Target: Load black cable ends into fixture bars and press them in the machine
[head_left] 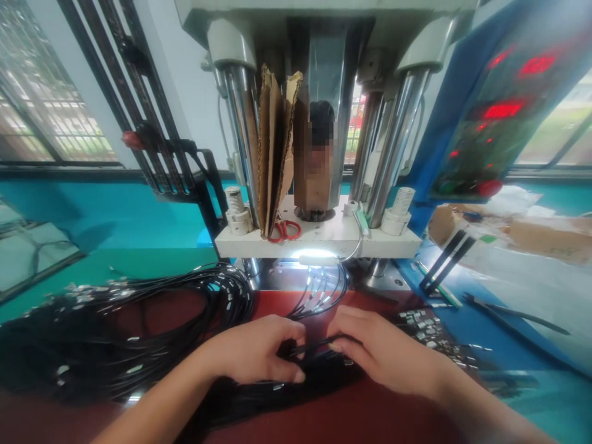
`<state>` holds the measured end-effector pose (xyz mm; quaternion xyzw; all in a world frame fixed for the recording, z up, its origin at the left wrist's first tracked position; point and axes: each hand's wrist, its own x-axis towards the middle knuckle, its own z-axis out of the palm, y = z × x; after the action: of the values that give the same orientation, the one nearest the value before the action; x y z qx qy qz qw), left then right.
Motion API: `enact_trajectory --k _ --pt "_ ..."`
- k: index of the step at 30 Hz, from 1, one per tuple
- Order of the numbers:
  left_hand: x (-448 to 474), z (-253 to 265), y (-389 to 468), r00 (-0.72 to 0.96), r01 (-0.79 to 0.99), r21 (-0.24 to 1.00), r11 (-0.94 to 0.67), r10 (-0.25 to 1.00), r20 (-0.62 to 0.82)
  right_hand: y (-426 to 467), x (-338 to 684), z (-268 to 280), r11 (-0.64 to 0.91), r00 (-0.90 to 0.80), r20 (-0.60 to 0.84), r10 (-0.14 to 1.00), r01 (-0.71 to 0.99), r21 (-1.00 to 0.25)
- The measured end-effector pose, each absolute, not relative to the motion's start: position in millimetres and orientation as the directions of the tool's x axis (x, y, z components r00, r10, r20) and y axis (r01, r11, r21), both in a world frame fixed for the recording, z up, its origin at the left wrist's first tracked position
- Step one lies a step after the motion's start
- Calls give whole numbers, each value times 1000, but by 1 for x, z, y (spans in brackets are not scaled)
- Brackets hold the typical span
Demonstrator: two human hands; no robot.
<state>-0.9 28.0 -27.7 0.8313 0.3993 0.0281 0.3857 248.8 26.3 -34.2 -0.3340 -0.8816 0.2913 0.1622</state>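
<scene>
My right hand (377, 348) is closed in a pinch around a few thin black cables (324, 343). These cables run leftward into the curled fingers of my left hand (259, 351), whose thumb sits a little apart from the index finger. Below both hands lies a thick bundle of black cables (259, 404) with small shiny metal ends. Just beyond the hands, several cables with clear ends (321, 287) fan out under the bright lamp of a press (319, 246). How tightly the left fingers grip is partly hidden.
A large heap of black cables (185, 296) spreads over the left side. Red-handled scissors (285, 230) and cardboard pieces (272, 154) are on the press plate. More cable ends (423, 327) lie to the right, near black pliers (499, 311). A control panel (494, 117) with red digits stands right.
</scene>
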Motion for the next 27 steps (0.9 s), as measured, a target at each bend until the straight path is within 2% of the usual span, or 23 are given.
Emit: enact_trajectory --k 3,6,12,19,27 --pt "0 -28 27 712 607 677 -415 663 -231 27 251 -30 604 -728 70 682 507 -615" --pt "0 -26 27 722 596 674 -437 659 -211 28 256 -26 581 -726 -11 687 559 -592" --pt "-1 -22 27 704 609 687 -396 670 -237 27 264 -21 545 -676 -139 724 684 -485" --pt "-3 -25 28 692 625 691 -363 667 -276 32 271 -22 610 -752 -73 655 583 -537" --pt "-3 -25 28 688 633 684 -362 668 -284 31 270 -21 680 -780 -14 625 553 -482"
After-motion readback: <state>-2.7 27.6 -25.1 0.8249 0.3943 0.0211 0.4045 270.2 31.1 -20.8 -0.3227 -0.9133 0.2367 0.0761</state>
